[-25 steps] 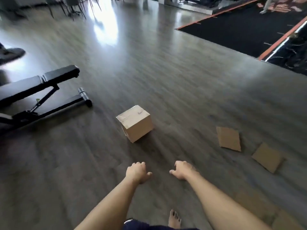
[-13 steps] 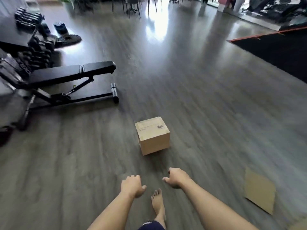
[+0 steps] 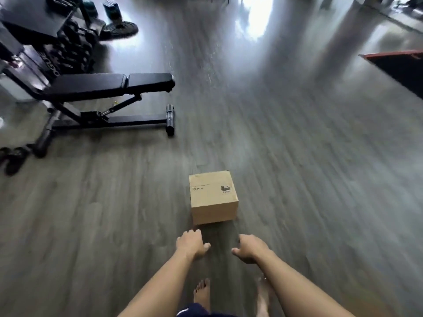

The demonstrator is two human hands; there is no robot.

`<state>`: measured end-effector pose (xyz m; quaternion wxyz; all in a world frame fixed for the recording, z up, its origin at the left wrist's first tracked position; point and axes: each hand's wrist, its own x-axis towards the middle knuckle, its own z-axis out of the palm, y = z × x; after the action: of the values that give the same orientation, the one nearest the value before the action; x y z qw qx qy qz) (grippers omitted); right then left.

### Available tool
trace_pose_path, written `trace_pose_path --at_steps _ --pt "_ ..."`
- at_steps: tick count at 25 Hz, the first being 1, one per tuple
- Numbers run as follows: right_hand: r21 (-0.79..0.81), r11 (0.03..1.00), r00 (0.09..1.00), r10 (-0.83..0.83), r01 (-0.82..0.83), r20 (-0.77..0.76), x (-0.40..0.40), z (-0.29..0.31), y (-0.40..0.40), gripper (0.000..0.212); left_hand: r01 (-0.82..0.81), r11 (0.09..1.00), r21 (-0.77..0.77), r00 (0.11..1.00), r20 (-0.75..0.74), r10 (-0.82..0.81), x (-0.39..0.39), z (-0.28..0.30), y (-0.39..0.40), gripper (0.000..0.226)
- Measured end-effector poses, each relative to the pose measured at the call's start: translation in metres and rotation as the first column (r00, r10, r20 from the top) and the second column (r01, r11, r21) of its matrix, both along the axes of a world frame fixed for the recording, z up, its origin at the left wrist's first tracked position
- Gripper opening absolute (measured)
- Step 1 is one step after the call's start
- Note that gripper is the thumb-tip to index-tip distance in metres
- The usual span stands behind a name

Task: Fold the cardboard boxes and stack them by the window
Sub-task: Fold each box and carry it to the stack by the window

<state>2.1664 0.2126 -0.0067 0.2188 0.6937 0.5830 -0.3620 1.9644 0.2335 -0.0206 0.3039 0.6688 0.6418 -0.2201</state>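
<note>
Both forearms are bare from the bottom edge of the picture up to the wrists; no sleeve reaches them. The left hand (image 3: pixel 191 244) and the right hand (image 3: pixel 251 248) carry no glove, and I can see no ring, watch or bracelet on them, though the picture is a little blurred. Below the hands, between the two forearms, a small part of dark navy clothing (image 3: pixel 192 311) shows, with a short white mark on its left edge; it is perhaps shorts. The feet are bare. The left foot (image 3: pixel 202 292) lies just under the left hand, and its toenails look dark. The right foot (image 3: pixel 263 298) is blurred.
</note>
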Motion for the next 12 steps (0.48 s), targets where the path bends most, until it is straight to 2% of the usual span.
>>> trace_pose_path --at_steps 6,10,12 --pt "0.002 0.988 0.982 0.150 -0.151 -0.117 0.027 -0.019 0.073 0.055 -0.247 0.968 -0.056 0.969 -0.040 0.245 0.022 -0.005 0.019 0.058" --pt "0.008 0.989 0.982 0.144 -0.144 -0.119 0.066 -0.037 0.121 0.054 -0.340 0.940 -0.039 0.941 -0.025 0.339 0.044 -0.013 0.054 0.059" --pt "0.024 0.998 0.994 0.064 -0.062 -0.091 0.082 -0.061 0.149 0.054 -0.347 0.938 -0.014 0.938 -0.011 0.347 0.051 -0.035 0.078 0.058"
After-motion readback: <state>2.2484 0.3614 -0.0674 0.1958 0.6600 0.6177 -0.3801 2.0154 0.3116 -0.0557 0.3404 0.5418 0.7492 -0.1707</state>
